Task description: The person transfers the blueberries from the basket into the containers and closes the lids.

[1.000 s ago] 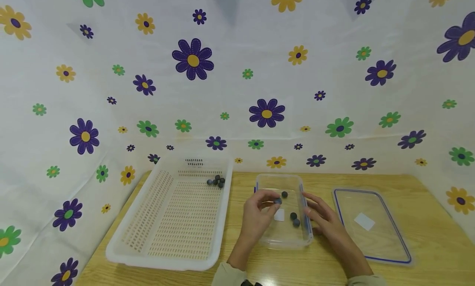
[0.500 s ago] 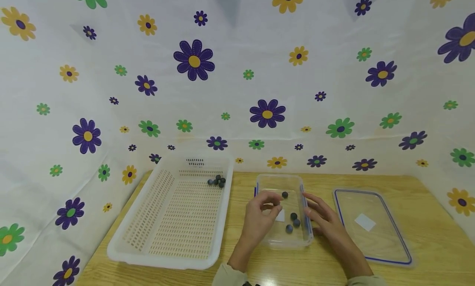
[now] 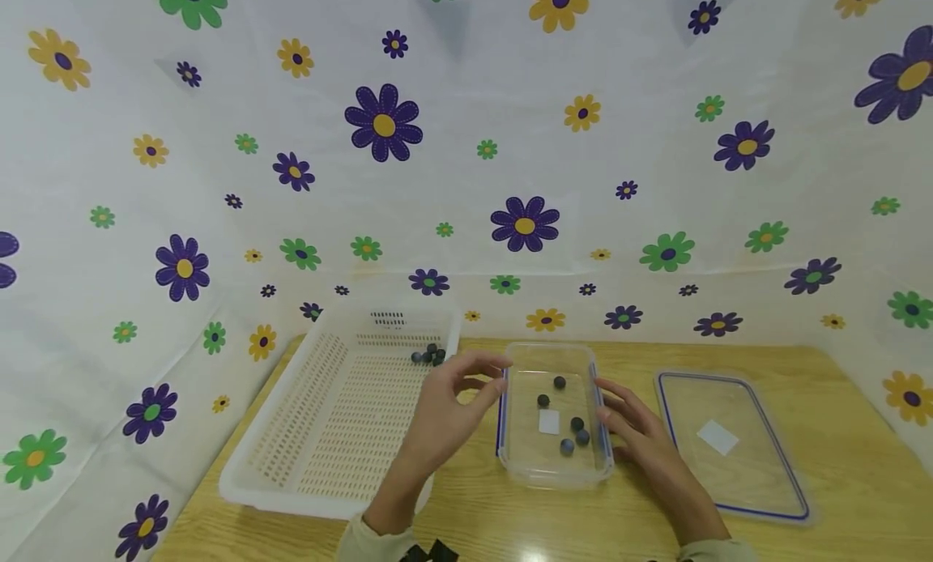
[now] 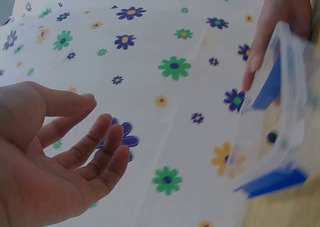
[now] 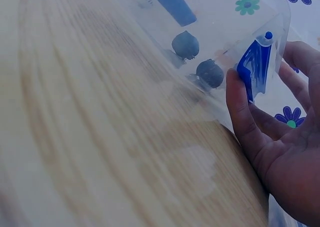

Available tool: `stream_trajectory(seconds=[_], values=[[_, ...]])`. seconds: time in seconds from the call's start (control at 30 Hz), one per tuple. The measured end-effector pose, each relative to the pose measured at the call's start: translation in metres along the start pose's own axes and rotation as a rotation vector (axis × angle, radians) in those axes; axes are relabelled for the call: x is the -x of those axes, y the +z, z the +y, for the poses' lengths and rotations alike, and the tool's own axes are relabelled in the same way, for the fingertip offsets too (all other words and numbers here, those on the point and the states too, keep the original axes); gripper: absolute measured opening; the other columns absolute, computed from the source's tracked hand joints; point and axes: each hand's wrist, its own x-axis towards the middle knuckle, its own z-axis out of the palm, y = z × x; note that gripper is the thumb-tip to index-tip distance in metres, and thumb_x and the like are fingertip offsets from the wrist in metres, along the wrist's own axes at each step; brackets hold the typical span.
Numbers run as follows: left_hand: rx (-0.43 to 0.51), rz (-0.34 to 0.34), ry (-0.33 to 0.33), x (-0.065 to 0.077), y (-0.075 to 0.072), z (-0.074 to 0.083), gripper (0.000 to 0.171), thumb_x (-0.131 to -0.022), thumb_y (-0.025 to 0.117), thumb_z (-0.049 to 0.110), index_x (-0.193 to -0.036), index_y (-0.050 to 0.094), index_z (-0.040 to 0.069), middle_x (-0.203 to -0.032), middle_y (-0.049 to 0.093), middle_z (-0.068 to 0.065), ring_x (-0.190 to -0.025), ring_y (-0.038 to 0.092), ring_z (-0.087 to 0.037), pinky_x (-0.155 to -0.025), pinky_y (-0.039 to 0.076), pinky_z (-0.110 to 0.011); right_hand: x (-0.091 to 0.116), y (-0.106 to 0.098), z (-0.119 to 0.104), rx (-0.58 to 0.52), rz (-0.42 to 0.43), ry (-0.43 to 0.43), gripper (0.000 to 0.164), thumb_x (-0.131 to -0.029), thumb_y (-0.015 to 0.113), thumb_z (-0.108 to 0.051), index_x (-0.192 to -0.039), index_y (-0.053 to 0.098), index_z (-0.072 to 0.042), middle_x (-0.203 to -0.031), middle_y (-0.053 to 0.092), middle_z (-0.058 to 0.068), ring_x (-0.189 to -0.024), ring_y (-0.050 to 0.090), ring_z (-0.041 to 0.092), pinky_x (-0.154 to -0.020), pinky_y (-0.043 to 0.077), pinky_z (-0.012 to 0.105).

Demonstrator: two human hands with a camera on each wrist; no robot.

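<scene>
My left hand [image 3: 446,408] hovers between the white basket and the clear plastic box [image 3: 535,474]; its fingers are loosely bent, with nothing between them in the left wrist view. My right hand [image 3: 641,431] rests against the box's right side, its fingers lying along the wall beside a blue clip [image 5: 256,67]. Several blueberries, one of them a dark blueberry [image 3: 559,382], lie apart on the box's floor near a small white label [image 3: 549,422]. A cluster of several more blueberries [image 3: 428,355] sits in the far right corner of the basket [image 3: 236,489].
Right of the box, a clear lid [image 3: 765,457] with a blue seal lies flat on the wooden table [image 3: 860,465]. A flower-printed white cloth [image 3: 466,181] rises behind and along both sides.
My left hand let go of a blueberry into the box, then moved left, out over the box's left rim. More blueberries now show in the box. The right hand stays in place.
</scene>
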Motion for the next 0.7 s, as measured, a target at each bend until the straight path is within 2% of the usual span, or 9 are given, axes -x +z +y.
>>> stream_trajectory(seconds=[0.13,0.27,0.43,0.53,0.7], values=[[-0.097,-0.013,0.024,-0.012,-0.031,0.003,0.021,-0.097,0.07,0.007,-0.118,0.072,0.009,-0.116,0.07,-0.005,-0.103,0.067,-0.018,-0.089,0.057,-0.038,0.0,-0.001,-0.001,0.01,0.009,0.0,0.057,-0.106,0.058,-0.035,-0.158,0.039,-0.022,-0.161,0.033,0.025,-0.134,0.047,0.048,-0.09,0.057,0.05],[-0.116,-0.026,-0.013,-0.028,-0.058,-0.005,0.02,-0.099,0.069,0.01,-0.119,0.07,0.008,-0.117,0.07,-0.007,-0.105,0.068,-0.022,-0.091,0.057,-0.038,0.0,-0.002,-0.001,0.003,0.011,0.002,0.058,-0.106,0.058,-0.035,-0.159,0.038,-0.02,-0.162,0.031,0.026,-0.139,0.041,0.049,-0.091,0.056,0.051],[-0.114,-0.031,-0.061,-0.047,-0.082,-0.031,0.02,-0.1,0.067,0.009,-0.119,0.069,0.002,-0.119,0.069,-0.014,-0.111,0.067,-0.032,-0.096,0.056,-0.044,0.0,-0.003,-0.001,0.005,0.016,0.024,0.059,-0.106,0.058,-0.037,-0.159,0.037,-0.022,-0.163,0.029,0.026,-0.139,0.042,0.049,-0.091,0.056,0.051],[-0.157,-0.028,-0.09,-0.054,-0.092,-0.05,0.019,-0.1,0.066,0.008,-0.117,0.069,0.001,-0.117,0.07,-0.015,-0.11,0.067,-0.035,-0.094,0.056,-0.045,0.0,-0.001,-0.002,0.006,0.012,0.026,0.059,-0.105,0.058,-0.038,-0.158,0.037,-0.023,-0.162,0.029,0.026,-0.135,0.047,0.048,-0.09,0.057,0.05],[-0.212,-0.021,-0.167,-0.064,-0.101,-0.084,0.019,-0.1,0.067,0.009,-0.117,0.07,0.002,-0.117,0.07,-0.016,-0.108,0.067,-0.034,-0.088,0.057,-0.038,0.0,0.0,-0.003,0.0,0.007,0.015,0.057,-0.105,0.059,-0.036,-0.157,0.039,-0.023,-0.161,0.031,0.026,-0.128,0.054,0.045,-0.088,0.058,0.049]])
